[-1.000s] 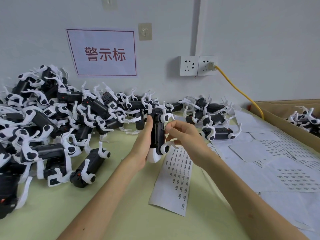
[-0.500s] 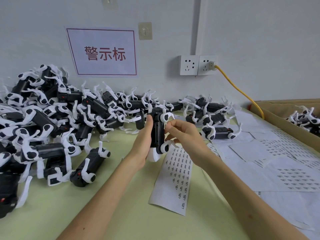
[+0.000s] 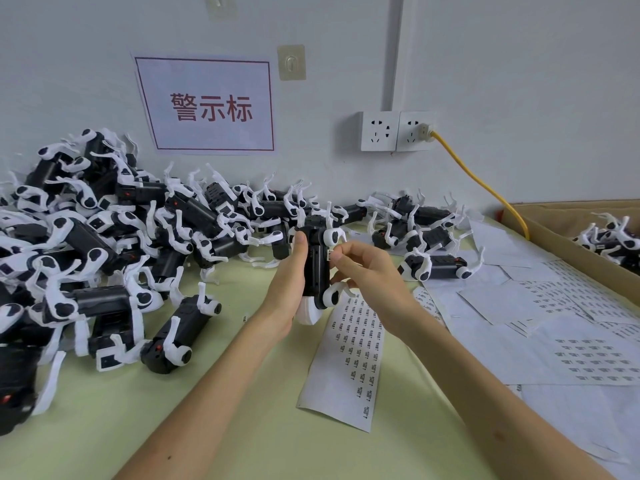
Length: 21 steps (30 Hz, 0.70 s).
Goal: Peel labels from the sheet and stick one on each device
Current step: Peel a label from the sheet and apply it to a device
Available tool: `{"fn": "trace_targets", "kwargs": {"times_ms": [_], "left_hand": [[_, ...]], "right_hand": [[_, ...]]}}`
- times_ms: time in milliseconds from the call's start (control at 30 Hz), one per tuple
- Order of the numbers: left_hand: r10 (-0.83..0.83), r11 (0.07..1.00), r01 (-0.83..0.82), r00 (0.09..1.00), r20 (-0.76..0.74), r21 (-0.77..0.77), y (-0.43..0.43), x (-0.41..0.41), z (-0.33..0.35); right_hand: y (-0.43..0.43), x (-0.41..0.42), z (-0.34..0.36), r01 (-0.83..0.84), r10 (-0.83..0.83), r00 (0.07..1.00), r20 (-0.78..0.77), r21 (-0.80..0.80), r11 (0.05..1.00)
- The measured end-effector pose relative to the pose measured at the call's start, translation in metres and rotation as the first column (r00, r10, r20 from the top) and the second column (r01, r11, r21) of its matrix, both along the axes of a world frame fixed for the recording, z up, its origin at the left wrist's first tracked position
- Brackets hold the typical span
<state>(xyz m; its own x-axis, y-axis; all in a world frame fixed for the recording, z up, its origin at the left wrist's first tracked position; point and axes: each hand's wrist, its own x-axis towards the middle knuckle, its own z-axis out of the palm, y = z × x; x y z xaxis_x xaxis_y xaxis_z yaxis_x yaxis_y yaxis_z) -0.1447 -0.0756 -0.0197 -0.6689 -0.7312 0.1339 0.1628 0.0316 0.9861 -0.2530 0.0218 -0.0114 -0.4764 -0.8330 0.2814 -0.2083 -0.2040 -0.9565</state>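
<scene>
Sticking a label (image 3: 328,255) on a device (image 3: 317,271)
The left hand (image 3: 287,289) wraps the black device upright, its side turned toward the right hand (image 3: 363,268), which pinches the small label against it; the label sheet (image 3: 349,358) lies on the desk (image 3: 173,427) just beneath.

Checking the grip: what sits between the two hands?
Head view: the black device, held by the left hand; the right hand pinches a label at its side.

Device pile (image 3: 104,258) left of sheet (image 3: 349,358)
</scene>
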Motion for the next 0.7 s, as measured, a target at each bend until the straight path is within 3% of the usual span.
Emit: {"fn": "trace_targets", "kwargs": {"times_ms": [700], "left_hand": [[0.029,0.998,-0.025,0.998,0.064,-0.050,-0.0002,0.0010,-0.0006]], "right_hand": [[0.0003,0.0012,0.0008,0.035,-0.035,0.999,-0.029,0.003,0.999]]}}
